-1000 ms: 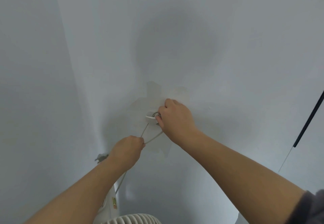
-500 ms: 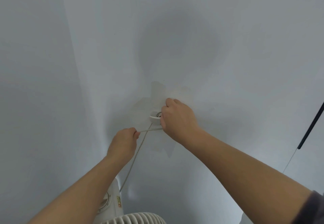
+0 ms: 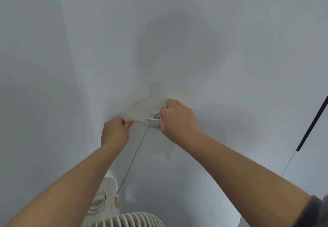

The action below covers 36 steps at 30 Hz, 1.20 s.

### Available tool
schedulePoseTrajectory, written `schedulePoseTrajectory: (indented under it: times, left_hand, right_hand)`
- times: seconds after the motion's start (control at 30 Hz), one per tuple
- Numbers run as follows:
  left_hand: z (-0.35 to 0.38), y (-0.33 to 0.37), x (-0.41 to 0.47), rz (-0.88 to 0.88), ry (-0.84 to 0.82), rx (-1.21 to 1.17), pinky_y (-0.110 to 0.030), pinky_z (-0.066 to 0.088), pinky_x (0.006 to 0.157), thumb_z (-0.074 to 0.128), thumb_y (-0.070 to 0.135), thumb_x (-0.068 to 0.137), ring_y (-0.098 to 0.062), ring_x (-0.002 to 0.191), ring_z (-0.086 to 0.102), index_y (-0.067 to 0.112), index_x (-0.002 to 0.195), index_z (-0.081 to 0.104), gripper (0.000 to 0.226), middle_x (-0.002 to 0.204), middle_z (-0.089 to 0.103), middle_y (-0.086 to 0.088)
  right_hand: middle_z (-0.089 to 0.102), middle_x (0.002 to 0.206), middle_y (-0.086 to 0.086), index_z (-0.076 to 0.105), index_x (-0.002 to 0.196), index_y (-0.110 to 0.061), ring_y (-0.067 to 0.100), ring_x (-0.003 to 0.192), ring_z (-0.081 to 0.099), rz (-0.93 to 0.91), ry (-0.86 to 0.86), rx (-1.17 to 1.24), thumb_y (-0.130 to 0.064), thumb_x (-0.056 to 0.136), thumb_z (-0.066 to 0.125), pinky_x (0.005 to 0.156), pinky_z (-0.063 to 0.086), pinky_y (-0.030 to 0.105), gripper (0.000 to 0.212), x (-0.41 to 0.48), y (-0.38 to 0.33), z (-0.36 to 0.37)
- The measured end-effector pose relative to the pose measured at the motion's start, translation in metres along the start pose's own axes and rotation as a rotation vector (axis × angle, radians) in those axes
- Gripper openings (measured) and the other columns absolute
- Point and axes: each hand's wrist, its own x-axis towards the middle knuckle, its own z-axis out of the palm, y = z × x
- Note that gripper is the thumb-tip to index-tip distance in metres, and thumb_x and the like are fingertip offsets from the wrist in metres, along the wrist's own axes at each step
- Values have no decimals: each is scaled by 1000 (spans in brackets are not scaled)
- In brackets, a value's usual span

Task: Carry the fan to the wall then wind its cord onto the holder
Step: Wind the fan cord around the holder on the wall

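The thin cord rises from the white fan, which stands low against the wall, to the left hand, whose thumb and forefinger pinch it. From there it runs taut to the round holder. The right hand curls against the holder; what its fingers grip is hidden.

White fan stands low, its pale cord running up to the round white holder.
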Motion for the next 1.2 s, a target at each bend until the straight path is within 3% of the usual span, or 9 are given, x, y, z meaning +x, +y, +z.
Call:
schedulePoseTrajectory:
  times: [0.13, 0.43, 0.57, 0.63, 0.77, 0.93, 1.07, 1.2]
  left_hand:
    - [-8, 14, 4, 40, 50, -96, -30, 40, 55, 59, 36, 92, -22, 56, 49, -1, 76, 65, 41, 64, 56, -9]
    - [-28, 60, 2, 269, 95, -293, -27, 39, 61, 65, 33, 88, -7, 57, 47, 11, 75, 72, 27, 62, 57, 6]
    - [-33, 63, 0, 275, 49, -315, -19, 39, 59, 63, 35, 89, -7, 62, 51, 13, 77, 73, 27, 70, 64, 3]
    - [-37, 59, 1, 279, 16, -327, -22, 40, 60, 62, 34, 90, -12, 65, 52, 12, 79, 74, 27, 72, 65, -1]
    - [-43, 50, 4, 301, -108, -418, -28, 38, 59, 58, 30, 93, -17, 52, 44, 16, 74, 71, 28, 53, 48, -1]
    - [-42, 46, 0, 297, -136, -482, -15, 31, 40, 52, 25, 96, -6, 38, 42, 9, 75, 69, 32, 47, 49, -1]
    - [-40, 42, -4, 279, -158, -592, -22, 37, 47, 50, 16, 97, -10, 41, 45, -2, 75, 65, 32, 43, 50, 8]
    - [-38, 37, -12, 284, -139, -677, -24, 36, 44, 49, 11, 96, -12, 40, 43, 2, 72, 64, 29, 51, 47, -2]
  right_hand:
    - [52, 106, 6, 62, 98, -10, 23, 97, 50, 8, 6, 14, -20, 95, 42, 63, 27, 30, 23, 0, 0, -1]
    - [53, 102, 5, 64, 96, -11, 23, 95, 52, 36, 34, 17, -24, 98, 40, 61, 27, 31, 27, 0, 0, -2]
    - [53, 100, 4, 66, 94, -15, 22, 95, 54, 42, 21, 6, -26, 97, 47, 61, 28, 30, 22, 3, 0, -3]
    - [53, 102, 4, 66, 96, -16, 22, 97, 54, 40, 17, -7, -28, 97, 49, 61, 28, 30, 21, 5, 0, -3]
    - [56, 108, 6, 66, 102, -13, 24, 99, 55, 61, 12, -42, -41, 99, 43, 64, 31, 31, 36, 9, -6, -2]
    - [58, 105, 9, 65, 101, -11, 24, 95, 56, 79, 32, -92, -48, 96, 43, 64, 33, 31, 44, 15, -16, 2]
    - [59, 101, 7, 66, 96, -11, 24, 92, 56, 124, 85, -64, -50, 96, 43, 62, 32, 31, 45, 16, -17, 6]
    - [60, 100, 7, 66, 93, -10, 24, 91, 56, 167, 147, -19, -41, 97, 41, 61, 30, 32, 40, 16, -19, 11]
